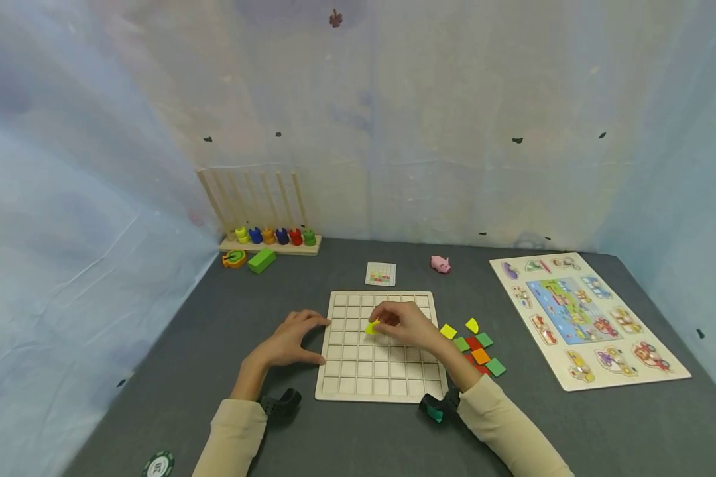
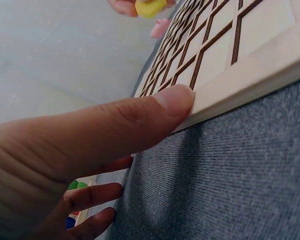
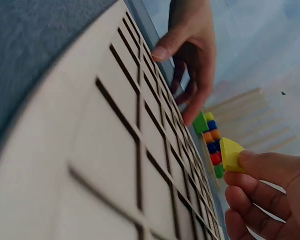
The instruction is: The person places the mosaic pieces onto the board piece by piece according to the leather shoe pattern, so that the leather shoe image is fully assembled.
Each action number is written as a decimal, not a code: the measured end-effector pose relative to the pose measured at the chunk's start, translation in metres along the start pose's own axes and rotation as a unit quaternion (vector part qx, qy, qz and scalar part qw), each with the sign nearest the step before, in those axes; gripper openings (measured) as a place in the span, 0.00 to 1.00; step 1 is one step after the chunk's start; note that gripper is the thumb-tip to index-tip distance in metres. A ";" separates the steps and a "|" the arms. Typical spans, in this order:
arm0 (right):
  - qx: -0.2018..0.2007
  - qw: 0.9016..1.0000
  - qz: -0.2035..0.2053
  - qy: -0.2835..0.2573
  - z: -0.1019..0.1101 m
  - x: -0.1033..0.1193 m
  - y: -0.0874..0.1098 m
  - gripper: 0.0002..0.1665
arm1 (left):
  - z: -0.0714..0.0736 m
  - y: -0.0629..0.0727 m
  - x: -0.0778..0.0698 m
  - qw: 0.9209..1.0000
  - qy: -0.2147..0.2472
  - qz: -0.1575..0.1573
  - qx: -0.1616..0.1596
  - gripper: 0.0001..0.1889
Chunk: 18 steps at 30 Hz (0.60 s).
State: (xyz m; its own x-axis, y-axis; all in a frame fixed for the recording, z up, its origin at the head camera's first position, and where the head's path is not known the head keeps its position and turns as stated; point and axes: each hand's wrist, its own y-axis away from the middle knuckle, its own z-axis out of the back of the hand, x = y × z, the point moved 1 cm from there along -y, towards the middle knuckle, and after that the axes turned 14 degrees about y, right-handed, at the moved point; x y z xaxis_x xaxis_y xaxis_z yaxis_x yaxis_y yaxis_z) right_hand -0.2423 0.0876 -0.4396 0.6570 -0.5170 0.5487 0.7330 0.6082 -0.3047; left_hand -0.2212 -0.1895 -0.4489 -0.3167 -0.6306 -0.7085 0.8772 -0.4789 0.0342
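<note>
A pale wooden grid board (image 1: pixel 349 370) lies flat on the grey table. My right hand (image 1: pixel 407 324) pinches a small yellow quarter-round tile (image 3: pixel 231 155) between thumb and fingers, above the board's upper middle. My left hand (image 1: pixel 289 341) rests at the board's left edge; in the left wrist view its thumb (image 2: pixel 175 102) touches the rim, and its fingers are spread. Right of the board lie loose tiles: a yellow square (image 1: pixel 448 331), a yellow rounded tile (image 1: pixel 472 325), an orange square (image 1: pixel 480 356), and several green and red ones, partly hidden by my right forearm.
Behind the board lie a small pattern card (image 1: pixel 380 274) and a pink pig (image 1: pixel 440 264). A peg rack with coloured rings (image 1: pixel 271 246), a green block (image 1: pixel 262 260) and an orange-green toy (image 1: pixel 234 259) stand back left. A picture puzzle (image 1: pixel 591 321) lies right; a round chip (image 1: pixel 158 464) lies front left.
</note>
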 end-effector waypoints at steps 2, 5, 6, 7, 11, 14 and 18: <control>0.007 1.000 -0.002 -0.003 -0.006 0.003 -0.004 0.06 | 0.000 0.000 0.000 1.000 0.000 0.003 0.000 0.37; 0.009 1.000 -0.007 -0.004 -0.015 0.005 -0.010 0.04 | 0.000 0.000 -0.001 1.000 0.001 0.009 0.000 0.37; 0.008 1.000 -0.009 -0.005 -0.018 0.006 -0.012 0.04 | 0.000 0.000 -0.001 1.000 0.001 0.010 0.001 0.37; 0.006 1.000 -0.010 -0.006 -0.021 0.007 -0.014 0.03 | 0.000 0.000 -0.001 1.000 0.001 0.010 0.001 0.37; -0.009 1.000 -0.012 -0.013 -0.031 0.008 -0.019 0.04 | 0.000 0.000 0.000 1.000 0.002 0.010 0.001 0.37; -0.016 1.000 -0.013 -0.009 -0.037 0.008 -0.021 0.04 | 0.000 0.000 0.001 1.000 -0.001 0.008 0.001 0.37; -0.022 1.000 -0.016 0.003 -0.042 0.010 -0.022 0.03 | 0.000 0.000 0.001 1.000 -0.004 0.007 0.000 0.37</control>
State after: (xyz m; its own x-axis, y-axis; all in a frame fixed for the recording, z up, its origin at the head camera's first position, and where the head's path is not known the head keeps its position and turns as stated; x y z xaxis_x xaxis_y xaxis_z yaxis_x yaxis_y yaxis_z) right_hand -0.2445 0.0436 -0.4603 0.6338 -0.5402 0.5535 0.7608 0.5644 -0.3203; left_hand -0.2214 -0.1901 -0.4500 -0.3075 -0.6416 -0.7027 0.8813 -0.4704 0.0439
